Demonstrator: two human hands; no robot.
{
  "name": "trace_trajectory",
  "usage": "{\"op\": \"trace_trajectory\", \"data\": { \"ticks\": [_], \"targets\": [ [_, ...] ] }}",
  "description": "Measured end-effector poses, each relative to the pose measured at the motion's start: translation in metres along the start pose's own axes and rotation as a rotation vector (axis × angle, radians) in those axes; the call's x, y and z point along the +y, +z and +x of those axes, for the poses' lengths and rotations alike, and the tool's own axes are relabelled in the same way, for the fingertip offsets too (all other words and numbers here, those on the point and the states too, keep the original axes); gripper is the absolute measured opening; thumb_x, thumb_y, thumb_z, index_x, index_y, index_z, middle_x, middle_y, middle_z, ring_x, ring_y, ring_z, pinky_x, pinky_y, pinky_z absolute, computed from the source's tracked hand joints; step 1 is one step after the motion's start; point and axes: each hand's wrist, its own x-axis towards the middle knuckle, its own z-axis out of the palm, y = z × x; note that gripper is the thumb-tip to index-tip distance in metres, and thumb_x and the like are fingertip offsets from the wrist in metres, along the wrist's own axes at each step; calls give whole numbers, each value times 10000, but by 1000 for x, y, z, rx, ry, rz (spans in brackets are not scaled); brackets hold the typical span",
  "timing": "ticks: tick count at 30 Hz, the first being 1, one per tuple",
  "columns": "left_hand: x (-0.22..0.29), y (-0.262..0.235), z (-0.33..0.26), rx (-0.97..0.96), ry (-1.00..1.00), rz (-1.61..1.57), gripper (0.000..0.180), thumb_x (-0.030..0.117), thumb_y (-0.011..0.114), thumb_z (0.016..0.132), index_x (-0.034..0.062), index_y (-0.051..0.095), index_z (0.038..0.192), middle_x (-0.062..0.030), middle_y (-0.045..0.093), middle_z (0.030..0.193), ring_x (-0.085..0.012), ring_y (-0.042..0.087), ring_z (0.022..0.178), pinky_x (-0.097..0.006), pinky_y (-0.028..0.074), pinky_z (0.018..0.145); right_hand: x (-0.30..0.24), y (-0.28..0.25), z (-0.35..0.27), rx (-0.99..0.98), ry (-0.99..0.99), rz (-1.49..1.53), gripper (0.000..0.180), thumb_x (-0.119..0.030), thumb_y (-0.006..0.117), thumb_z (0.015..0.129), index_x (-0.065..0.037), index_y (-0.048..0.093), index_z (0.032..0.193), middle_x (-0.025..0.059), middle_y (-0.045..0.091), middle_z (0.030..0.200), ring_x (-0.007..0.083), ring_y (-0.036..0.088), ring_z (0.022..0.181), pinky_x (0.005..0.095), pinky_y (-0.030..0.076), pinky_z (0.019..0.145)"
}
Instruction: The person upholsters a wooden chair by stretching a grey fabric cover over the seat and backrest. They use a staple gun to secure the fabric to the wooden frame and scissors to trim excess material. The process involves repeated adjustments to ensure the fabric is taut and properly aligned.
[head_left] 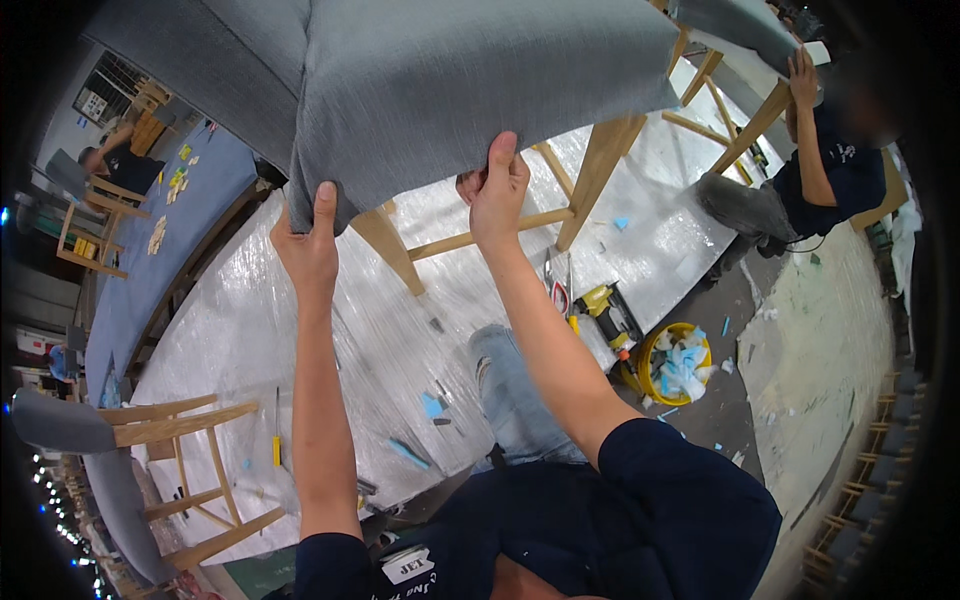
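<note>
Left hand (308, 248): closed on the lower corner of the grey, woven-fabric upholstered chair seat (470, 90), thumb laid up along the cloth.
Right hand (497, 195): clamped over the seat's lower edge, fingers hooked above the rim, thumb underneath.
Seat position: held up at 12 o'clock from both hands, above the work surface; the gripped edge runs from 9 to 3 o'clock between the hands.
Nearer hand: neither; both hands are on the same edge, the left at its corner.
Chair legs (600, 170): pale, square-section wood, joined by thin rails, slanting away toward 5 o'clock beneath the seat.
Table covering (250, 330): crinkled clear plastic sheet, glossy, strewn with blue scraps.
Yellow power stapler (607, 310): lying at 4 o'clock from the right hand, beside a yellow round bucket (675, 362) of cloth scraps.
Co-worker (820, 170): at 2 o'clock, one hand on another chair.
</note>
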Motion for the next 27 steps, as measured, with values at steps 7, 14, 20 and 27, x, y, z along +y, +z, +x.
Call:
{"op": "trace_trajectory", "data": {
  "ticks": [7,14,20,27],
  "targets": [
    [9,4,3,49,-25,-37,528,402,718,917,-101,695,1077,-138,706,985,-177,626,957,-309,471,882,13,8,25,-23,12,-76,561,-592,482,985,-120,414,688,-12,432,533,95,402,423,260,311,417],
    [16,7,22,85,11,-24,508,392,719,914,-99,697,1044,-122,717,939,-172,625,909,-312,478,853,33,21,59,-141,-75,-79,603,-584,345,1030,-89,463,706,21,481,546,113,480,468,262,377,458],
    [22,2,76,33,-8,-26,491,369,717,917,-96,688,1075,-148,731,937,-173,636,911,-321,477,867,44,49,99,-144,-75,-185,620,-633,402,991,-84,479,715,8,467,528,104,467,447,258,355,421],
    [78,23,96,330,408,551,666,257,762,848,58,453,1404,-280,381,1492,-399,351,1408,-466,287,1154,53,71,122,-60,-24,-70,587,-625,472,970,-90,514,731,-3,475,542,87,451,439,252,341,406]
  ]
}}
